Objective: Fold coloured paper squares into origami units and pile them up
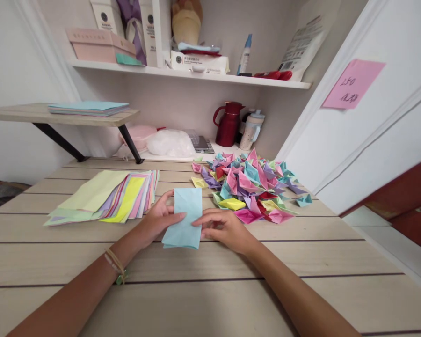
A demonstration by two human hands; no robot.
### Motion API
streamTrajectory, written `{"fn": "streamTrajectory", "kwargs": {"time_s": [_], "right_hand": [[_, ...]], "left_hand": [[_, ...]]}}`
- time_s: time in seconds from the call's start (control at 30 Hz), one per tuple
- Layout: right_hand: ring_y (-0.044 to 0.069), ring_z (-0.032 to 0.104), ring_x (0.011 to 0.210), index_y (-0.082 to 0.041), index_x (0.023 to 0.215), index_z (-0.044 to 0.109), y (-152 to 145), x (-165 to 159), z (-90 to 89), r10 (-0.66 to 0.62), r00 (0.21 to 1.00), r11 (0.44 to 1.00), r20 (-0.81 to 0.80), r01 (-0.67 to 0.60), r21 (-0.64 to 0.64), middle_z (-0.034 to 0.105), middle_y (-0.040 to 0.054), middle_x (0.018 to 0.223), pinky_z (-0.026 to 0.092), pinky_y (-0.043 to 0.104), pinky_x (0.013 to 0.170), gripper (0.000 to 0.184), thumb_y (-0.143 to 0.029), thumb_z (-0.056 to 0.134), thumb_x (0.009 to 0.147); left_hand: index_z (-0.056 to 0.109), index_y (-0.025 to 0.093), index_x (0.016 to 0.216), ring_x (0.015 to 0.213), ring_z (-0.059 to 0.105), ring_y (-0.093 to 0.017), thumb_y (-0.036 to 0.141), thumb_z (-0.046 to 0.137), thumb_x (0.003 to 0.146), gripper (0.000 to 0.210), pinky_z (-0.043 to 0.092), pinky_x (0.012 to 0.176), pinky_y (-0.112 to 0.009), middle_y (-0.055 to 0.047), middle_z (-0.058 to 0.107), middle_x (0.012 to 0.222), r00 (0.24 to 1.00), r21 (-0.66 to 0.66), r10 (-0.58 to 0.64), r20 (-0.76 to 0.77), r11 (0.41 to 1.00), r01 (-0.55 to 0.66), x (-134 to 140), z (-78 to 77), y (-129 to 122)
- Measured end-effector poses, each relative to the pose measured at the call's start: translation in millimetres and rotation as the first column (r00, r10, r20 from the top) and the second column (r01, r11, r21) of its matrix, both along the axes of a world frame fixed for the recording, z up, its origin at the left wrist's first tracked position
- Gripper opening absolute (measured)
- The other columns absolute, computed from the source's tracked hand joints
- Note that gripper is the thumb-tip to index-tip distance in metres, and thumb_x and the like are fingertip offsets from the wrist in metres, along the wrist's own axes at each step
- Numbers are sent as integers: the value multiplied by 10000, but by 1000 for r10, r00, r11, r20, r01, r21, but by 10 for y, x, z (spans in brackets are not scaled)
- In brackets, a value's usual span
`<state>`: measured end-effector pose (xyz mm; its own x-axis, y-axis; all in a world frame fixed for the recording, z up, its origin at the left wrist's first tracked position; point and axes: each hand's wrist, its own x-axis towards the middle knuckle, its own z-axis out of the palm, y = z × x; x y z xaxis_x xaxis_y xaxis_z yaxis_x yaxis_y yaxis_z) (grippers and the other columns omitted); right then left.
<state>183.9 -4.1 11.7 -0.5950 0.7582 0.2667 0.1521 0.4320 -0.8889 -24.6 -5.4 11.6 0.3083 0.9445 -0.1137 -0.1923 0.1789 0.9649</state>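
Note:
A folded sheet of light blue paper (187, 206) is held up between my two hands, just above the wooden table (210, 281). My left hand (161, 215) pinches its left edge, thumb lying across the front and the other fingers partly hidden behind. At the right edge, my right hand (222, 227) grips the paper with its fingertips on the front; its thumb is lower, near the edge. The lower end of the paper shows layers slightly apart. A fanned stack of coloured paper sheets (91, 196) lies to the left, and a pile of folded paper boats (249, 182) is heaped to the right.
A small raised shelf (133, 117) with a stack of blue paper (87, 107) stands at the back left on black legs. Behind the table are a red jug (228, 124), a light-coloured bottle (251, 131) and a white plastic bag (170, 143). One blue boat (304, 200) sits apart at the right.

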Motion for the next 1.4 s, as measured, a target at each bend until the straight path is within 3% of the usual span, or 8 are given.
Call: {"fn": "streamTrajectory", "kwargs": {"time_s": [0.13,0.3,0.5,0.6,0.77,0.97,1.23,1.4], "right_hand": [[133,610,642,-202,811,722,23,-5,-49,2,996,998,-90,-7,-59,629,29,782,479,224,534,208,-366,705,684],[157,583,712,-222,823,726,33,4,-82,-256,954,938,-155,284,200,629,47,785,473,254,585,184,-358,698,703],[151,568,656,-224,821,728,62,40,-90,-287,955,886,-82,297,356,632,39,709,452,261,597,156,-342,679,731],[151,583,642,-198,747,712,72,8,-115,-338,932,906,-131,360,223,661,33,684,447,255,594,145,-338,678,727],[130,569,557,-166,667,667,83,-59,-164,-427,870,904,-245,403,-144,666,20,638,421,229,512,209,-369,716,654],[97,508,488,-167,771,631,78,-106,-181,-497,799,860,-339,403,-313,571,-35,528,388,211,477,283,-330,768,584],[114,561,534,-196,1228,408,65,-136,-176,-549,713,822,-436,365,-437,561,-86,532,464,242,583,749,-278,776,581],[90,535,517,-161,953,592,67,-139,-152,-489,750,845,-445,280,-456,549,-66,522,451,205,550,410,-290,764,604]], "left_hand": [[278,249,1311,651,673,-190,240,712,688,759,503,578,-269,-69,702,898,1000,30,-21,4,999,21,24,36,-36],[320,234,1305,706,660,-183,290,682,714,696,483,592,-248,-65,702,868,1000,20,-9,-19,1000,10,20,56,-30],[387,238,1192,544,605,-112,255,642,741,518,409,469,-179,-19,693,754,982,116,92,-163,990,-74,-6,15,9],[450,215,1049,483,577,-99,237,630,745,354,428,487,-196,17,669,660,986,158,47,-160,987,-22,-6,-16,21],[584,154,896,728,658,-176,324,633,741,235,492,726,-300,-47,698,810,992,236,-20,-123,970,49,5,-63,19],[672,140,696,684,616,-150,296,668,708,156,467,632,-226,-14,684,712,942,323,117,-314,946,-9,38,-115,29],[528,178,1111,756,665,-164,240,754,620,545,508,728,-288,-44,712,837,980,184,152,-125,975,-128,67,-158,41],[641,116,825,635,665,-156,323,684,700,246,514,636,-259,-54,704,695,976,69,90,-198,995,-78,55,-143,42]]}}
